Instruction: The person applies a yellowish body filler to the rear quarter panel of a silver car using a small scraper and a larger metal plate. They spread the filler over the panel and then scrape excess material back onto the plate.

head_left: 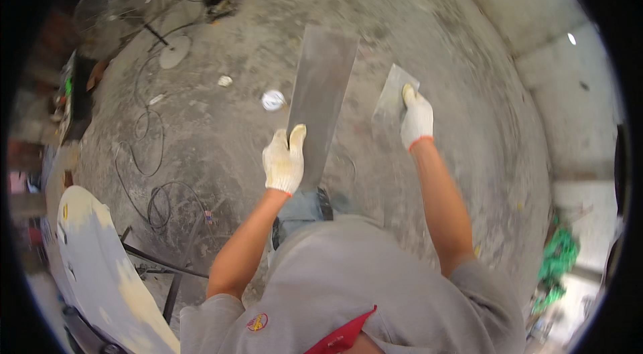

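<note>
Grey shirt [348,260] nearest; the worker's left hand [283,160] grips a long plate [325,73], right hand [416,118] a small sheet [394,89]. Holding seems the step; moving either calls for steadiness.

Right hand [418,118], fingers hidden (behind plate [391,95])

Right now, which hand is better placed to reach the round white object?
Probably the left hand: it looks nearer the round white object, though it holds the long grey plate.
</note>
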{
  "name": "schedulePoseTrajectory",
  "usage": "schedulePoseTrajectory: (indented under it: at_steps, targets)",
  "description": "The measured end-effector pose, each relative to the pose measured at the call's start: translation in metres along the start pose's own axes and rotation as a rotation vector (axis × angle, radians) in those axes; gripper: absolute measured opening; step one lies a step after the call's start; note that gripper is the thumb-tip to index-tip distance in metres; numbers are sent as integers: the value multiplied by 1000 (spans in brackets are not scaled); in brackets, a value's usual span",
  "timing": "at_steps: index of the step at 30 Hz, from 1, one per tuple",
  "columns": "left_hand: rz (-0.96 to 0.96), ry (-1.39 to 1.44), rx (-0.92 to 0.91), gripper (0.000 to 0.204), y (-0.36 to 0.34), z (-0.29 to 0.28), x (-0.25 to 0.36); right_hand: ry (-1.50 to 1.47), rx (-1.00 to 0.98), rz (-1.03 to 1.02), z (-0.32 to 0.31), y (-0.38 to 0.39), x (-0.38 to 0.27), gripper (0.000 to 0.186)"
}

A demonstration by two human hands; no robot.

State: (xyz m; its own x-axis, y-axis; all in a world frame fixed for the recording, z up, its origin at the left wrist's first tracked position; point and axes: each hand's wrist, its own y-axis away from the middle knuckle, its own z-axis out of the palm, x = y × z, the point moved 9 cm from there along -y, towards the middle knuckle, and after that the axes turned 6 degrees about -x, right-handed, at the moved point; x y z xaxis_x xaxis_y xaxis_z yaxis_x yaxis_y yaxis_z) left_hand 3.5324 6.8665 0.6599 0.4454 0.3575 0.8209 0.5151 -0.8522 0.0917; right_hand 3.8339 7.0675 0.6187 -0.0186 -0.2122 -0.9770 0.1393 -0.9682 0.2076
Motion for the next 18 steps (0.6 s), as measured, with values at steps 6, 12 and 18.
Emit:
schedulePoseTrajectory:
  at_steps: [6, 12, 18]
  targets:
    - [-24, -182, 50, 47, -100, -7, -15, 739, -191, -494, 163, -92, -154, 39]
    - [108, -54, 207, 35, -283, 6, -33, 1332, -898, -523, 303, -136, -60, 46]
    - [-418, 361, 544, 52, -356, -62, -58, 440, -563, 84, 337, -295, -80, 36]
